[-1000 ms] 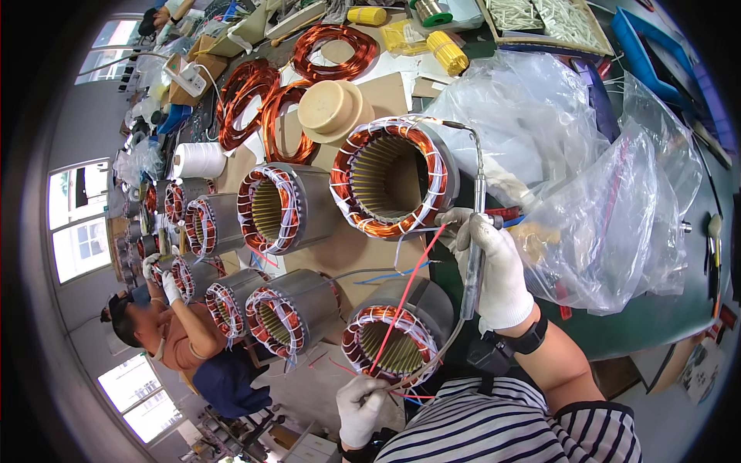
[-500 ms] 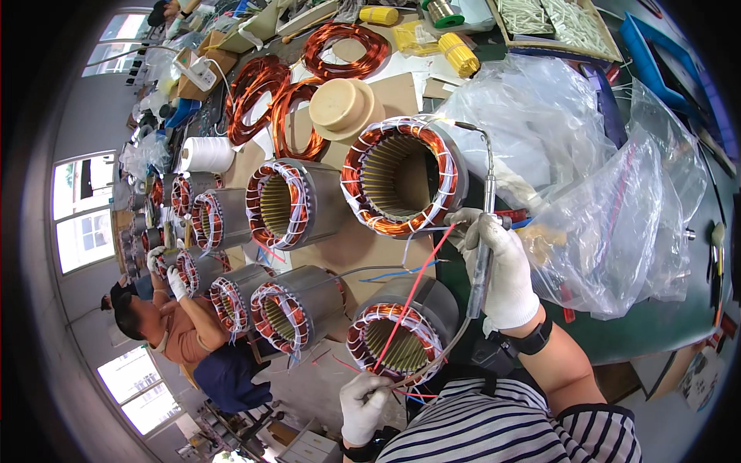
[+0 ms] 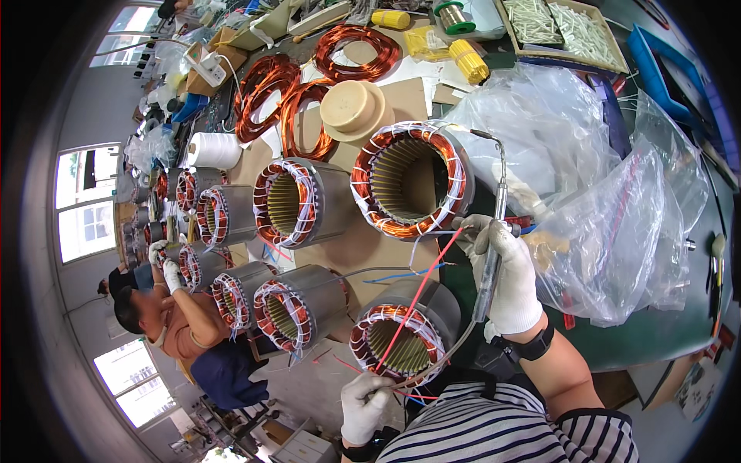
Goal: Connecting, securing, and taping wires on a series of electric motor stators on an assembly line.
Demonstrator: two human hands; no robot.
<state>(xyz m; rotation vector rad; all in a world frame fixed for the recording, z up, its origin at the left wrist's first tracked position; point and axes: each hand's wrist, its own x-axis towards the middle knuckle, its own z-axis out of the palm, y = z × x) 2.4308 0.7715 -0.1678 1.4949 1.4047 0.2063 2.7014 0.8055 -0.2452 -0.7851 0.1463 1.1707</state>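
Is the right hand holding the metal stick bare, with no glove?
No, a white glove covers the right hand gripping the metal stick.

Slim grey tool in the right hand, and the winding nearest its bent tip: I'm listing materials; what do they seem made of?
Slim tool: probably metal, smooth with silvery highlights. Winding: likely copper wire, from its glossy orange-brown strands.

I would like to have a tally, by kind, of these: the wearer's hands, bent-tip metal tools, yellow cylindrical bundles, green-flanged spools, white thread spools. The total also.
Left hand, right hand: 2
Bent-tip metal tool: 1
Yellow cylindrical bundles: 2
Green-flanged spool: 1
White thread spool: 1
Total: 7
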